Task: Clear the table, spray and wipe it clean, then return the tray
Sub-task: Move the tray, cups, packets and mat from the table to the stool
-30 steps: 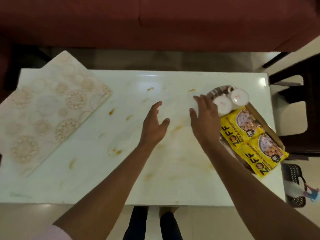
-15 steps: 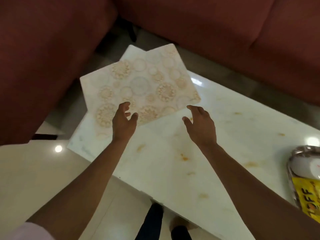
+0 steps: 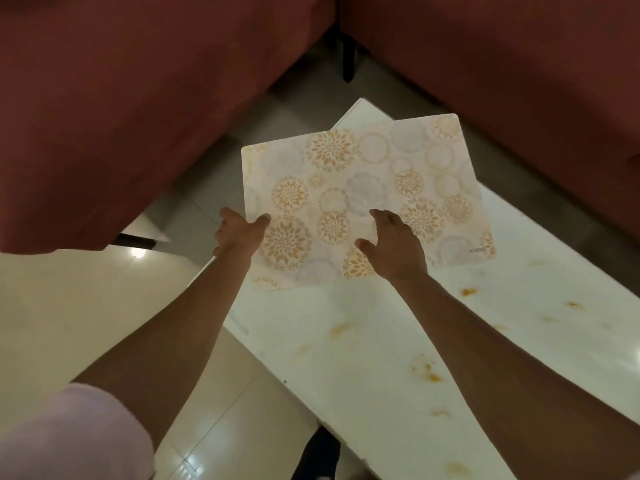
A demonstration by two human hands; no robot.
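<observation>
The dark red sofa (image 3: 138, 98) fills the top of the view, and the white table (image 3: 398, 341) runs from the centre to the lower right, with many orange-brown stains (image 3: 427, 370) on its top. At its far corner lie the patterned placemats (image 3: 363, 188); there seem to be two, one on the other, and they hang a little over the table edge. I judge that the clearing step is in hand. The left hand (image 3: 239, 233) pinches the near-left edge of the mats, thumb on top. The right hand (image 3: 391, 247) is spread, palm down, over the mats; I cannot tell if it presses them. The next move calls for lifting both mats together, kept level, away from the table. The tray is not in view, and no container is visible here.
</observation>
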